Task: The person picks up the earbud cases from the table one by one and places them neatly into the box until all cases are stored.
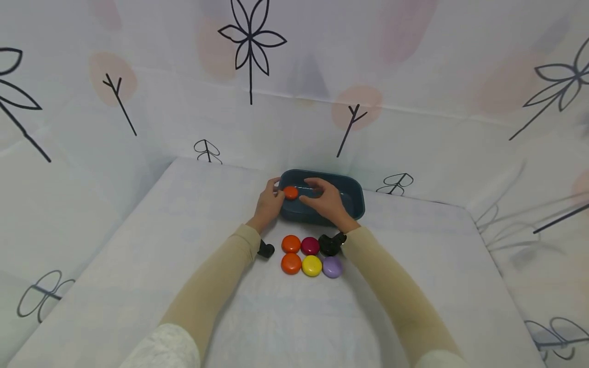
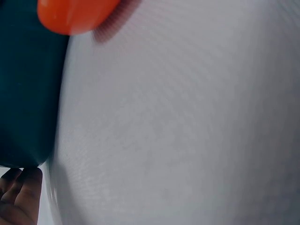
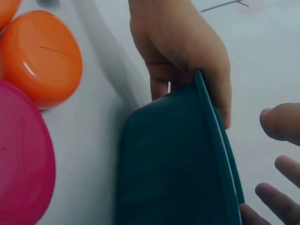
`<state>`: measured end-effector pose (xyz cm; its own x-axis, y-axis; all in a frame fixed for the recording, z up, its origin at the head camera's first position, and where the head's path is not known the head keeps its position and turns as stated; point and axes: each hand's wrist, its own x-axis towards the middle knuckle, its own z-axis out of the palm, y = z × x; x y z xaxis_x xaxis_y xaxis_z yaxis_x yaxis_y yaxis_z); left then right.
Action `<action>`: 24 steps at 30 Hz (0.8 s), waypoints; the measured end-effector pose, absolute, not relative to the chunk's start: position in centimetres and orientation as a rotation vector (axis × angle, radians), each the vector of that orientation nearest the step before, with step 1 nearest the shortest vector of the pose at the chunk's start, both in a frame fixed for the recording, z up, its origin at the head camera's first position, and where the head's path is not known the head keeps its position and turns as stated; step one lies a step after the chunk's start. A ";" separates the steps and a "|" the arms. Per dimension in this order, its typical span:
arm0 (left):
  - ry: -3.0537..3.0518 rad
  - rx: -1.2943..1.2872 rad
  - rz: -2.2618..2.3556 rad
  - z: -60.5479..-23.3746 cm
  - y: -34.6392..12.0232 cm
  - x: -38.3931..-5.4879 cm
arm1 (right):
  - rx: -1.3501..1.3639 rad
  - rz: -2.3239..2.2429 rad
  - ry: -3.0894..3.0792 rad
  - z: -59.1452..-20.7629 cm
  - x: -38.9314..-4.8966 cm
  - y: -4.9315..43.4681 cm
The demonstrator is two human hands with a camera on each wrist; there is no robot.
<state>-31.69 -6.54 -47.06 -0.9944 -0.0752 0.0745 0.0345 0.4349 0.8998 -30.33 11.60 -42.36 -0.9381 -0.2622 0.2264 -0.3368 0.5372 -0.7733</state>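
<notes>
A dark teal tray (image 1: 306, 218) with raised walls stands near the table's back edge. My left hand (image 1: 268, 204) grips its left end; in the right wrist view, that hand's thumb goes over the rim while its fingers lie outside the wall. Inside the tray's left part lies a glossy orange disc (image 1: 291, 192). My right hand (image 1: 327, 202) hovers over the middle of the tray, thumb and fingers spread apart with nothing between them. The disc is just left of its fingertips.
In front of the tray sit rounded discs in two rows: an orange one (image 1: 291, 244) and a crimson one (image 1: 310, 246) behind, then a second orange (image 1: 291, 263), a yellow (image 1: 312, 266) and a purple one (image 1: 332, 267). A patterned cloth (image 1: 294, 112) hangs behind the white table (image 1: 285, 317).
</notes>
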 end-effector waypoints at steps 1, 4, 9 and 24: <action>-2.573 0.038 -1.621 -47.1 -6.6 -31.7 | 0.516 1.374 -2.685 -42.4 -30.5 11.5; -2.583 0.051 -1.629 -47.0 -6.6 -31.7 | 0.512 1.379 -2.668 -42.5 -30.9 11.1; -2.592 0.051 -1.627 -47.0 -6.6 -31.6 | 0.528 1.377 -2.630 -43.1 -31.7 10.6; -2.590 0.047 -1.586 -47.3 -6.7 -31.9 | 0.468 1.377 -2.676 -43.9 -33.4 8.9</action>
<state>-31.87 -6.69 -47.28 -0.9941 -0.0806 0.0727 0.0281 0.4554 0.8898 -33.36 8.88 -43.87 -0.9482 -0.2262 0.2228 -0.3128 0.5449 -0.7779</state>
